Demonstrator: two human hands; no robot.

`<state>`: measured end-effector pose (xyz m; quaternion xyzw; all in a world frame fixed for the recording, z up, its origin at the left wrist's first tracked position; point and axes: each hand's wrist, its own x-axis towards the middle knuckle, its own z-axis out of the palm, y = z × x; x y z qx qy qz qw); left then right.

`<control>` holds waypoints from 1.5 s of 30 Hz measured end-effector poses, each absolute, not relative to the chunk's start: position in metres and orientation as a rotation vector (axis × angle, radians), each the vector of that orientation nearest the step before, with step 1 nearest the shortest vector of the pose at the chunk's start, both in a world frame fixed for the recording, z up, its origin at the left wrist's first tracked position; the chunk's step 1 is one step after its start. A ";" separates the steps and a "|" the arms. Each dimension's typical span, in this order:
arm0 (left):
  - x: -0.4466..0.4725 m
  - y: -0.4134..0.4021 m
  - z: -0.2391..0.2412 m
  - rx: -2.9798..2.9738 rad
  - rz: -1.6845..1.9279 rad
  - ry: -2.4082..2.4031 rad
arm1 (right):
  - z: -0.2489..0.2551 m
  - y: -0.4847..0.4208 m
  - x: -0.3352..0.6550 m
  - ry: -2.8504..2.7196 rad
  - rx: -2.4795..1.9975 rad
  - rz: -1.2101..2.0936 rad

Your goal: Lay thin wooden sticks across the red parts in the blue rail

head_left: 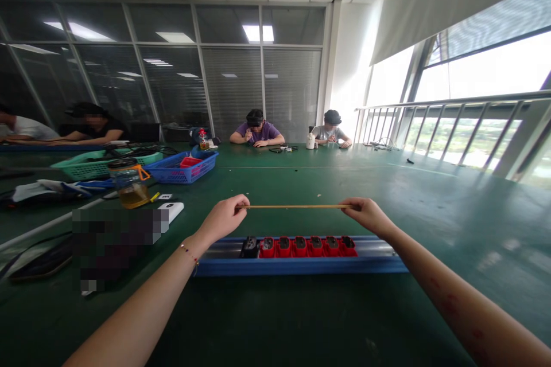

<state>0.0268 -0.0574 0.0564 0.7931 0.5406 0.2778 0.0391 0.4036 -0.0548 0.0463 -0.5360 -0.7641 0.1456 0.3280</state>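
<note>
A green table fills most of the lower frame. On it, at lower centre, lies a long blue tray with a grey metallic inner face, set crosswise in front of the person. Both of the person's hands are above its far side: the left hand left of centre, the right hand right of centre, each closed in a narrow pinch. Between them they hold one thin, tan strip by its two ends, level and straight across the middle of the frame, apart from the tray below. Beneath it, inside the tray, stands a row of six red blocks with dark tops, and a black block at the row's left end.

The step in hand looks to be holding the strip out over the row, with neither end let go. A next move would seem to call for both hands working together, so that the strip does not bow or tip towards one side.

Fingers cover both ends of the strip, and the forearms cross in front of the tray's ends, so its full length cannot be read. Seen this nearly edge-on, the strip may be a flat stick or something round. The details on the block tops are too small to tell.
</note>
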 end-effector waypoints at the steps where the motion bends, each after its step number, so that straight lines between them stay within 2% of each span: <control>1: 0.030 -0.064 0.061 2.393 0.841 1.656 | 0.045 -0.061 0.404 -1.906 -1.384 0.458; 11: 0.034 -0.114 0.048 2.160 0.748 1.560 | 0.042 -0.122 0.404 -1.872 -1.232 0.977; 18: 0.038 -0.114 0.039 2.120 0.807 1.612 | 0.024 -0.114 0.396 -1.737 -1.263 0.841; 28: 0.035 -0.115 0.036 2.106 0.776 1.614 | 0.014 -0.110 0.397 -1.828 -1.366 0.742; 45: 0.041 -0.125 0.038 2.279 0.732 1.642 | 0.020 -0.115 0.396 -1.936 -1.364 0.715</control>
